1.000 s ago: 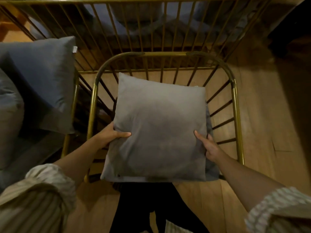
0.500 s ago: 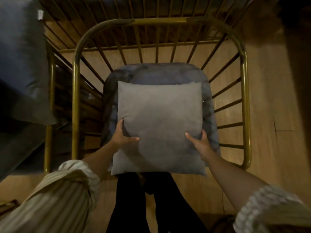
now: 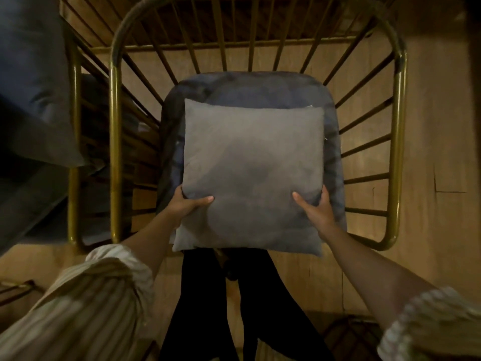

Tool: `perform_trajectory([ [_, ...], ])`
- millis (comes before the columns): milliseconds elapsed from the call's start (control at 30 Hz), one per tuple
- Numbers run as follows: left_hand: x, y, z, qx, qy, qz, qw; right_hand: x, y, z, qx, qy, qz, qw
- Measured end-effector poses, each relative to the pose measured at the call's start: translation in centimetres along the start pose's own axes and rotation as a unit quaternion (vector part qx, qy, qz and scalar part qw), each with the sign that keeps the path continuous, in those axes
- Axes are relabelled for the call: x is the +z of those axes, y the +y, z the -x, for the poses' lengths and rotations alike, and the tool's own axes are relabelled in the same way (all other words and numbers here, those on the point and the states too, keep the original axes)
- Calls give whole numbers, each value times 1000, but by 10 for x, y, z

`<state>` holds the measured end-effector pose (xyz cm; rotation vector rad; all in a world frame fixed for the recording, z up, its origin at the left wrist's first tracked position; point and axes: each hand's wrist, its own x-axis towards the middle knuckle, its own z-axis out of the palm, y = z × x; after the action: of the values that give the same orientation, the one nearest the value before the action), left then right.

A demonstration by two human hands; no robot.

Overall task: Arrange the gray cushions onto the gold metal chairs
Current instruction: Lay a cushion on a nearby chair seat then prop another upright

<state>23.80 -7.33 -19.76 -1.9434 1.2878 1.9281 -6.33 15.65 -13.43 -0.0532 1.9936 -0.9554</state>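
Gray cushion [image 3: 253, 175] now lower than a second ago, over dark seat pad [image 3: 250, 87] of gold chair [image 3: 398, 152]; pad was hidden under it before, now exposed at back. Left hand [image 3: 186, 204] and right hand [image 3: 316, 207] grip cushion's near corners, thumbs on top, other fingers tucked beneath (out of sight). Whether cushion touches pad: cannot tell. Placement likely near done. Another cushion [image 3: 33, 82] on neighbouring chair, left.

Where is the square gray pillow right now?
The square gray cushion sits mid-frame in the head view, held by the left hand and right hand, over the dark blue seat pad of the gold metal chair.
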Motion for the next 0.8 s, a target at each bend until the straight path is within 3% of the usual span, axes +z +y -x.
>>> perform_trajectory([
  [133,4,17,24,2,10,7,1000,3,5,0,-25,31,9,999],
  [267,14,27,52,-5,28,5,1000,-1,8,5,-7,9,24,1000],
  [433,2,3,42,-11,4,-89,996,-4,21,-5,15,-4,69,997],
  [533,2,13,54,-14,-2,-136,991,0,23,-23,-21,11,162,986],
  [600,6,39,88,-3,36,-162,986,11,-22,5,-56,15,245,968],
  [700,-4,63,112,84,133,-212,964,35,-81,28,-140,-23,343,928],
  [800,-32,85,137,143,212,-192,948,70,-135,41,-244,-63,396,883],
])
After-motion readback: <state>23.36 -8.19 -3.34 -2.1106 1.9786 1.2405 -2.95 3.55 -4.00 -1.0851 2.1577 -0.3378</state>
